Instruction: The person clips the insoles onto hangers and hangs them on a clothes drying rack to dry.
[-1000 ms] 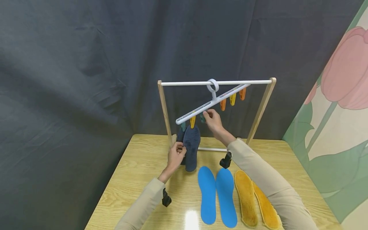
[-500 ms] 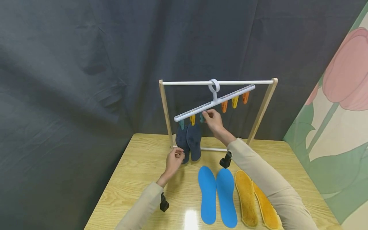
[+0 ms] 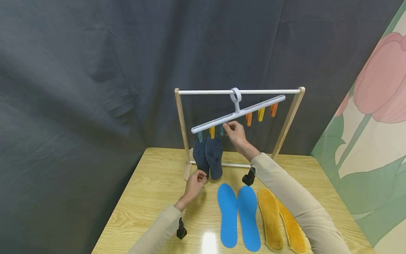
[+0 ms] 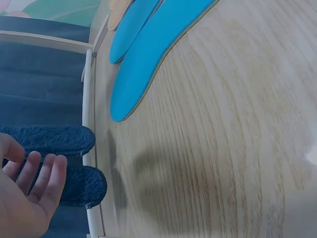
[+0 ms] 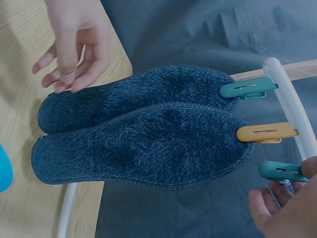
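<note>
Two dark blue fuzzy insoles (image 5: 163,144) hang side by side from a white clip hanger (image 3: 215,122), one under a teal clip (image 5: 247,88) and the other under a yellow clip (image 5: 265,132). My right hand (image 3: 235,135) pinches the upper end of a second teal clip (image 5: 280,171), whose lower end has no insole in it. Down by the insoles' lower ends is my left hand (image 3: 195,185). Its fingers are loosely bent with nothing between them, and they overlap the left insole in the right wrist view.
The hanger hooks over the white bar (image 3: 269,91) of a wooden stand and slopes down leftward. Orange and yellow clips (image 3: 261,114) hang on its right half. Two light blue insoles (image 3: 227,215) and two golden fuzzy insoles (image 3: 270,218) lie on the wooden table (image 3: 142,197).
My left hand has come off the dark blue insoles and moved down. The insoles have swung back to hang side by side. The hanger has turned slightly, while my right hand stays at the teal clip.
</note>
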Available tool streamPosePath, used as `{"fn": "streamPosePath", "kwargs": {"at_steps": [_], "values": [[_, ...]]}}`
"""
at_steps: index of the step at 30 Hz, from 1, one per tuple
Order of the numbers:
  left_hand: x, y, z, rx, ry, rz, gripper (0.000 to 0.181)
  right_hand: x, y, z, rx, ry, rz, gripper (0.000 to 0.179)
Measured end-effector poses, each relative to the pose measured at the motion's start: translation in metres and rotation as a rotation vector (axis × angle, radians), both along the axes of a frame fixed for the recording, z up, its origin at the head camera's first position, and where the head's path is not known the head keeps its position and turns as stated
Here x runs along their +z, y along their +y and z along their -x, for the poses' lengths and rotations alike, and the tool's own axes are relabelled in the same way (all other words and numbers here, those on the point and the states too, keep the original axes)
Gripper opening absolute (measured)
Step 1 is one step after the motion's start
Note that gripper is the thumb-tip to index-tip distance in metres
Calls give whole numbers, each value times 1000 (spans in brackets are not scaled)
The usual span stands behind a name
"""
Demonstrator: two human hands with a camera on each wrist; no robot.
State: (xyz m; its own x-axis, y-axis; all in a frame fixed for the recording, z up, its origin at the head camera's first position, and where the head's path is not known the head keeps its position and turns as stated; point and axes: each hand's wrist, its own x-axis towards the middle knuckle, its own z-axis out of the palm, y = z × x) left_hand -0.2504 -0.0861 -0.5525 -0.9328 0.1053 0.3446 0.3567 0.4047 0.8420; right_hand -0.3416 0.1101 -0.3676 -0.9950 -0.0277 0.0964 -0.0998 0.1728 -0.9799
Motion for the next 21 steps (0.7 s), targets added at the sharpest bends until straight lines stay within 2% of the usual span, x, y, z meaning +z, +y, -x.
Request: {"fn": "streamPosePath", "kwargs": {"at_steps": [5,12,21], "values": [[-4,6,-3,-7,-28,49,9,0,-1,1,-5,5,-1,37],[-10,10,-4,-4,20,103,9,1,-2,1,-2,4,-4,34],[-22,15,-10,-40,-65,156,12,0,0,-2,-21,4,-30,39]]}}
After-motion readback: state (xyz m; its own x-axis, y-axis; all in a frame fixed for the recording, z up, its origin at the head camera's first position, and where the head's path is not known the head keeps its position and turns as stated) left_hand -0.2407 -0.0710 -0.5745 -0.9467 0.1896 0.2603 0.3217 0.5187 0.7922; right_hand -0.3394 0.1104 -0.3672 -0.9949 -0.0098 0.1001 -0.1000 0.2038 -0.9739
